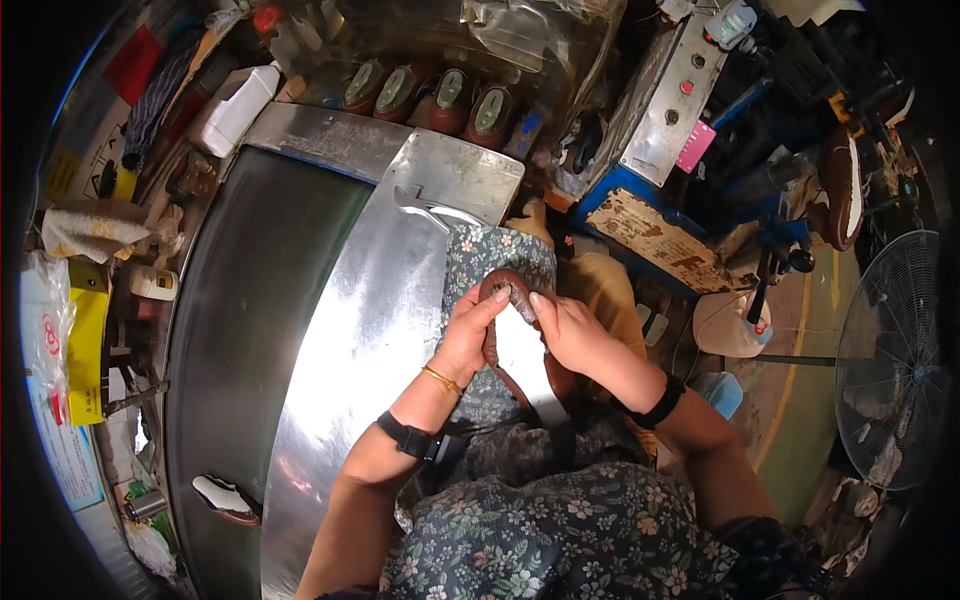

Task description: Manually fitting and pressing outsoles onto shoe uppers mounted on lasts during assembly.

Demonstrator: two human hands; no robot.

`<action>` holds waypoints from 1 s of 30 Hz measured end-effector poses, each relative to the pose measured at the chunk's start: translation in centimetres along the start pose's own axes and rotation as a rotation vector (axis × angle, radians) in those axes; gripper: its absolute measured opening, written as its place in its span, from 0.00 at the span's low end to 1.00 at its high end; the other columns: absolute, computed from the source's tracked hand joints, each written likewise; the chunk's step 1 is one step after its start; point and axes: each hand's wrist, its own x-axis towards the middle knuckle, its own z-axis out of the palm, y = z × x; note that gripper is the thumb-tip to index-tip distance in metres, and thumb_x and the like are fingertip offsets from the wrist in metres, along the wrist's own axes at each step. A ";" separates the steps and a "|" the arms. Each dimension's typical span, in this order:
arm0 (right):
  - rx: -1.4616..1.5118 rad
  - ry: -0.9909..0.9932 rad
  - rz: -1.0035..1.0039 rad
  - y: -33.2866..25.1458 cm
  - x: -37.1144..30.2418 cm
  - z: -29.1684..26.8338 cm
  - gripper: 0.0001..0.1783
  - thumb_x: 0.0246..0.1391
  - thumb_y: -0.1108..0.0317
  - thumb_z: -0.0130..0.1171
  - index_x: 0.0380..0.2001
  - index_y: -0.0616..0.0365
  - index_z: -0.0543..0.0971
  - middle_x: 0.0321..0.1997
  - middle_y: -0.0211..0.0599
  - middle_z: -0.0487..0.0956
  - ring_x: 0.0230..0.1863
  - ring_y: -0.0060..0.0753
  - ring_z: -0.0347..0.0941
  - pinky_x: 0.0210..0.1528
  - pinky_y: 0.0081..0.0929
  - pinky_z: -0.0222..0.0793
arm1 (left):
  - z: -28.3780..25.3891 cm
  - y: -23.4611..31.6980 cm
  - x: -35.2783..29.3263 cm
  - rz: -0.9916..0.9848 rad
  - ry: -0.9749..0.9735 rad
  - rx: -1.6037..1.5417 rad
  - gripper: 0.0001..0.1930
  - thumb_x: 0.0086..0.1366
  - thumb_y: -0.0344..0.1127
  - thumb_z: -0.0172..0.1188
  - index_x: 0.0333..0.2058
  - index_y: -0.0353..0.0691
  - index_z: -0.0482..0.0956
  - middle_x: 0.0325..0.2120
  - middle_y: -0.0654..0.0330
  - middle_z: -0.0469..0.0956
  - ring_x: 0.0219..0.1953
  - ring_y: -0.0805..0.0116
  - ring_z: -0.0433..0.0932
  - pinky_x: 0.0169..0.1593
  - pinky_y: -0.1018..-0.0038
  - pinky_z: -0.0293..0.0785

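Note:
A brown shoe upper with a white underside [520,352] is held bottom up over my lap, its toe pointing away from me. My left hand [468,332] grips the left side of the toe, with the thumb pressed on the gathered brown edge. On the other side, my right hand [578,338] closes round the toe's right edge, its thumb near the same folds. Both hands' undersides are hidden by the shoe. Beyond them a curved metal hand tool [440,210] lies on the metal tabletop [340,290].
To the left runs a dark conveyor belt [270,330], carrying another brown shoe [228,500]. Several brown shoes [448,100] line the far ledge. A control box [672,105] stands at the far right. A caged fan [893,360] and a pale container [728,328] are at right.

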 end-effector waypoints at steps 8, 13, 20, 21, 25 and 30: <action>-0.212 0.151 0.212 -1.7 1.5 0.5 0.18 0.64 0.57 0.48 0.41 0.65 0.74 0.26 0.55 0.79 0.29 0.58 0.77 0.33 0.50 0.73 | 1.3 0.6 1.4 -0.008 0.204 0.080 0.11 0.67 0.37 0.59 0.44 0.37 0.77 0.35 0.63 0.80 0.36 0.75 0.78 0.41 0.78 0.74; -0.317 0.231 0.171 -0.5 1.9 1.5 0.17 0.63 0.55 0.51 0.36 0.60 0.75 0.23 0.45 0.80 0.26 0.49 0.78 0.31 0.43 0.74 | 1.4 0.4 1.6 0.033 0.212 0.088 0.12 0.67 0.37 0.59 0.45 0.37 0.76 0.36 0.62 0.80 0.37 0.72 0.78 0.42 0.75 0.75; 1.131 -0.152 0.339 1.4 -1.4 0.3 0.32 0.68 0.50 0.46 0.66 0.60 0.62 0.59 0.35 0.73 0.58 0.28 0.68 0.60 0.30 0.64 | 0.5 -0.1 0.6 0.008 0.110 0.002 0.14 0.68 0.39 0.58 0.48 0.39 0.75 0.40 0.60 0.80 0.40 0.69 0.80 0.46 0.73 0.76; 0.954 -0.073 0.250 1.0 -1.7 1.1 0.33 0.67 0.54 0.48 0.66 0.63 0.58 0.61 0.44 0.72 0.59 0.41 0.69 0.61 0.34 0.64 | 0.6 -0.1 0.4 0.003 0.114 0.046 0.14 0.68 0.40 0.58 0.47 0.39 0.75 0.39 0.60 0.80 0.40 0.69 0.80 0.45 0.73 0.77; 0.207 0.124 0.290 -3.7 -1.9 1.9 0.30 0.65 0.59 0.47 0.65 0.64 0.59 0.62 0.66 0.65 0.62 0.63 0.63 0.62 0.43 0.61 | -0.8 -0.1 0.0 0.024 0.151 0.085 0.14 0.68 0.42 0.57 0.46 0.39 0.75 0.37 0.60 0.80 0.37 0.69 0.80 0.43 0.73 0.77; 0.708 -0.065 0.171 -0.6 -2.7 1.1 0.48 0.52 0.53 0.67 0.68 0.64 0.55 0.67 0.54 0.61 0.68 0.47 0.59 0.66 0.34 0.57 | -2.4 -0.2 -0.4 -0.026 0.014 -0.121 0.17 0.66 0.40 0.58 0.50 0.38 0.74 0.45 0.55 0.80 0.46 0.61 0.80 0.52 0.66 0.77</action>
